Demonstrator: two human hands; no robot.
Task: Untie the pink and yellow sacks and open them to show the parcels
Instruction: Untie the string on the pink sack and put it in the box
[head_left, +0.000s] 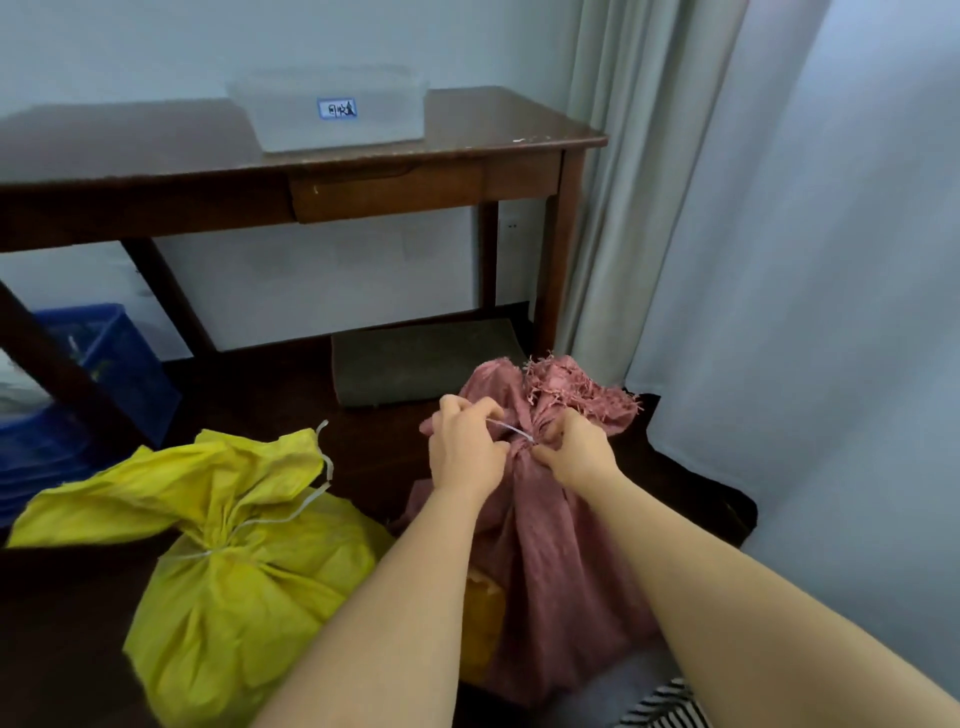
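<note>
Both hands, left hand (466, 451) and right hand (577, 451), pinching thin white string (511, 431) at frayed woven pink sack (540, 545) neck, crinkled tied yellow sack (234, 571) beside it.

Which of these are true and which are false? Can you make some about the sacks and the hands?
1. Both hands are at the tie of the pink sack. True: the left hand and the right hand pinch its white string.
2. The yellow sack is open. False: it is tied shut.
3. A clear plastic box sits on the wooden table. True.
4. The yellow sack lies right of the pink one. False: left.
</note>
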